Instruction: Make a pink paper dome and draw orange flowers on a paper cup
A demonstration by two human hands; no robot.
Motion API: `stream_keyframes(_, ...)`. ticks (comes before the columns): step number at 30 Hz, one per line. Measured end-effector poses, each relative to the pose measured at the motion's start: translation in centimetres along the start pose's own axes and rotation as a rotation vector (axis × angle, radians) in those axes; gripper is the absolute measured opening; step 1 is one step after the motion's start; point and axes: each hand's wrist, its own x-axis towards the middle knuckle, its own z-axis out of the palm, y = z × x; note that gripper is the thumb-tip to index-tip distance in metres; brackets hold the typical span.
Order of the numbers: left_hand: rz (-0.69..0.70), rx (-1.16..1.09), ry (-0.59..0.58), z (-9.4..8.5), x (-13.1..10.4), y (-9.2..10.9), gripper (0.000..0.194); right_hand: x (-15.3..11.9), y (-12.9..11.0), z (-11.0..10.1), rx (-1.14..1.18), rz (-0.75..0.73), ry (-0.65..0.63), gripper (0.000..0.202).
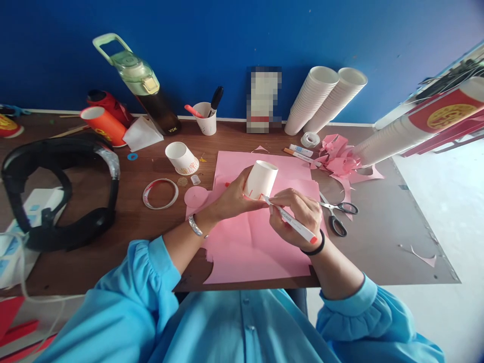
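Observation:
A white paper cup [263, 177] is in my left hand [242, 190], with my fingers wrapped around its left side and lower part. Short red strokes show on the cup near its lower edge. My right hand [298, 214] grips a white marker with a red end [297, 228], its tip at the red marks on the cup. Beneath both hands lies pink paper [257, 252]. Black-handled scissors [338, 214] rest just right of my right hand. Left of my left hand are a pink paper circle [196, 197] and a second white cup [180, 157] with an orange pattern along its lower edge.
Two stacks of white cups [312, 101] lean against the blue wall. A cup with pens [206, 121] and a tall bottle [145, 88] stand at the back. A tape roll [160, 194] and black headgear [60, 196] lie left. Pink scraps [338, 156] lie right.

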Motion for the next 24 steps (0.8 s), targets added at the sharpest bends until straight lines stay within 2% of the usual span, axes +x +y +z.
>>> stream_keyframes(17,0.017,-0.011,-0.01,0.04,0.01,-0.16,0.084,0.05,0.0,-0.01,0.008,0.002,-0.005,0.023)
stream_keyframes(24,-0.016,-0.03,0.003,0.05,0.0,-0.09,0.085,0.17,0.01,-0.03,0.016,-0.005,-0.006,0.024)
